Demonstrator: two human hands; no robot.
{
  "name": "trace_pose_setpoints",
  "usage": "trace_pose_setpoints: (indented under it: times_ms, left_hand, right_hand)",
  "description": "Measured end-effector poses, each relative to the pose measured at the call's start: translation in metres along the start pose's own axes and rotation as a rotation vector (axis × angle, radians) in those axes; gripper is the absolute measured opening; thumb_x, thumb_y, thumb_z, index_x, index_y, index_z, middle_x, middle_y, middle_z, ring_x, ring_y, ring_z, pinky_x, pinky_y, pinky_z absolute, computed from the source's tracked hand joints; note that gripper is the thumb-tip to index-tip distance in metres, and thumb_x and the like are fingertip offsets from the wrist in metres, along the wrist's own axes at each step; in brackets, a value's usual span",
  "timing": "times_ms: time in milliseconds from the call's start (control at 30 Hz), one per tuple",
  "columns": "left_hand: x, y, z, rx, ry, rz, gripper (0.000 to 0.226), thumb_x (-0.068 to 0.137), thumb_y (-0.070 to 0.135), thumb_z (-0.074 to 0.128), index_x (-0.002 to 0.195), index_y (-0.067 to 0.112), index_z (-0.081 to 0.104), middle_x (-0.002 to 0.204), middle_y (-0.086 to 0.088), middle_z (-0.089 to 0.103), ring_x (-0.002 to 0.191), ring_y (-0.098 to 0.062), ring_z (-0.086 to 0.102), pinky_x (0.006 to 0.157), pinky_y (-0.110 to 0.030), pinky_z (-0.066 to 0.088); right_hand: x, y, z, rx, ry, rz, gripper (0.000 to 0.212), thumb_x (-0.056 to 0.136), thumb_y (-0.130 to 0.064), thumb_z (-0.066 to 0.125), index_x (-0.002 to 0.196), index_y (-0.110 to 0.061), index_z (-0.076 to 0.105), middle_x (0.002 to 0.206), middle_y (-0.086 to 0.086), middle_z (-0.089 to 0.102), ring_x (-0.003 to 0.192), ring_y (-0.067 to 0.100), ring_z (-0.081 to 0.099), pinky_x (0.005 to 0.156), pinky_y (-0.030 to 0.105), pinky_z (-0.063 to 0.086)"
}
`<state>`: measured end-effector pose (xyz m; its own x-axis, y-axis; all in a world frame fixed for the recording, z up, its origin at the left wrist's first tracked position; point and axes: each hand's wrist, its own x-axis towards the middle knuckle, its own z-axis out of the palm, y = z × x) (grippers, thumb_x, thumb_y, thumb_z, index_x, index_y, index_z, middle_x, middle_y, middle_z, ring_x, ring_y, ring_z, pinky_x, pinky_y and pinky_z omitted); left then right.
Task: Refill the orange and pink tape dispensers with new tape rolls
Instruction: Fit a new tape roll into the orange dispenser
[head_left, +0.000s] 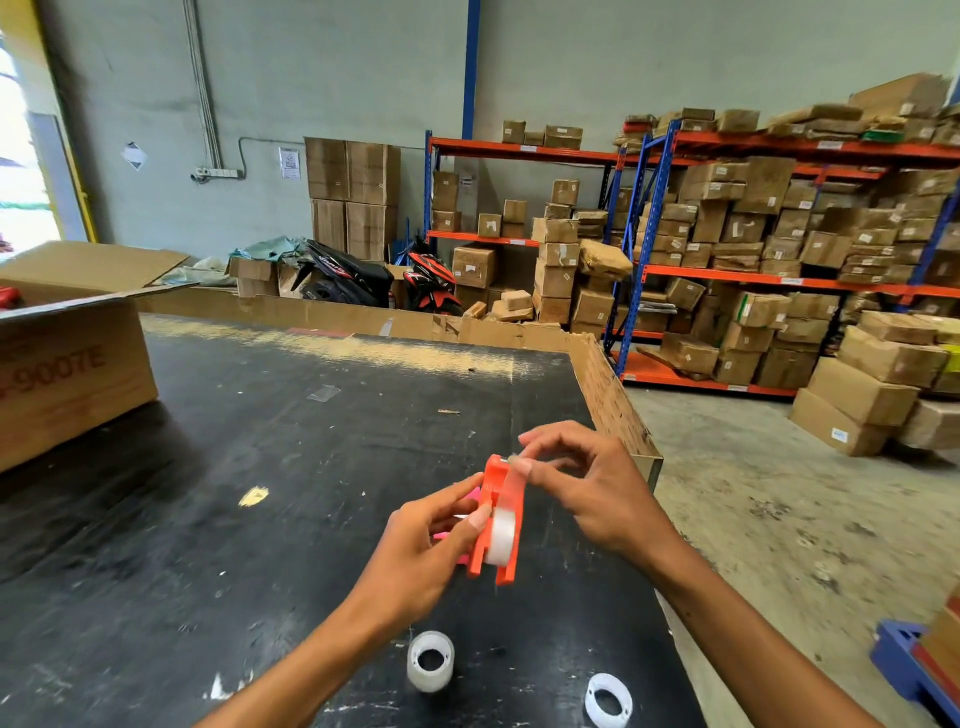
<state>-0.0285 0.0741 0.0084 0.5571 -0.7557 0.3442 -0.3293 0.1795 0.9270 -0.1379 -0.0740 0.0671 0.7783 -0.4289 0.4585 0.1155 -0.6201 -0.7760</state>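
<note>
The orange tape dispenser (494, 519) is held up above the black table (234, 467), near its right edge, standing roughly on end with its cutter tip at the top and its open back end pointing down. A clear tape roll (501, 535) sits inside it, between the two orange side walls, and a strip of tape runs from the roll up toward the cutter. The left hand (423, 551) grasps the dispenser from the left side, thumb pressed on the side wall next to the roll. The right hand (587, 488) pinches the free end of the tape strip between thumb and forefinger, right at the cutter tip, with the other fingers curled loosely above. A pink tape dispenser (457, 530) lies on the table behind the left hand; only slivers of pink show between the fingers, so how it lies cannot be told. Nearer the person, two white rings lie on the table: a taller tape roll (430, 660) standing on end, and to its right a flatter empty core (608, 699) close to the table's edge. At the far left of the table stands a large open cardboard box (67, 374) with printed lettering on its side. Beyond the table, two parked motorbikes (374, 280) stand by the wall, and blue-and-orange shelves (779, 280) are stacked with many brown boxes.
</note>
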Motion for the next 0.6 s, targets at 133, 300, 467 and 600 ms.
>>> trace_pose_setpoints:
  times_ms: [133,300,467,600]
  left_hand:
    - [-0.004,0.002,-0.003,0.053,-0.027,0.058,0.038,0.091,0.017,0.058,0.114,0.048,0.06,0.112,0.001,0.073,0.095,-0.016,0.069,0.083,-0.038,0.058]
    - [-0.006,0.003,-0.002,0.02,0.002,0.096,0.034,0.089,0.021,0.061,0.115,0.042,0.06,0.113,-0.008,0.073,0.095,-0.012,0.065,0.085,-0.036,0.056]
    - [-0.008,-0.002,-0.006,0.075,0.016,0.149,0.037,0.083,0.039,0.06,0.115,0.056,0.059,0.114,-0.001,0.072,0.099,-0.023,0.07,0.088,-0.04,0.056]
    - [-0.009,-0.005,-0.006,0.144,0.001,0.203,0.038,0.083,0.042,0.057,0.113,0.063,0.055,0.112,0.005,0.07,0.096,-0.027,0.067,0.083,-0.04,0.056]
  right_hand:
    - [0.008,-0.006,-0.001,0.078,-0.048,0.054,0.012,0.083,-0.012,0.069,0.087,-0.001,0.07,0.097,0.009,0.074,0.087,0.012,0.07,0.075,0.012,0.055]
    - [0.015,-0.01,0.002,0.164,-0.125,0.213,0.009,0.089,-0.016,0.062,0.085,-0.008,0.062,0.097,0.019,0.073,0.084,0.018,0.072,0.071,0.02,0.059]
    - [0.018,-0.015,-0.001,0.329,-0.239,0.401,0.006,0.088,-0.012,0.063,0.084,-0.009,0.06,0.092,0.015,0.072,0.081,0.017,0.073,0.072,0.026,0.062]
    - [0.022,-0.017,-0.007,0.383,-0.294,0.49,0.008,0.085,-0.004,0.065,0.078,-0.006,0.062,0.084,0.009,0.072,0.073,0.012,0.072,0.063,0.022,0.06]
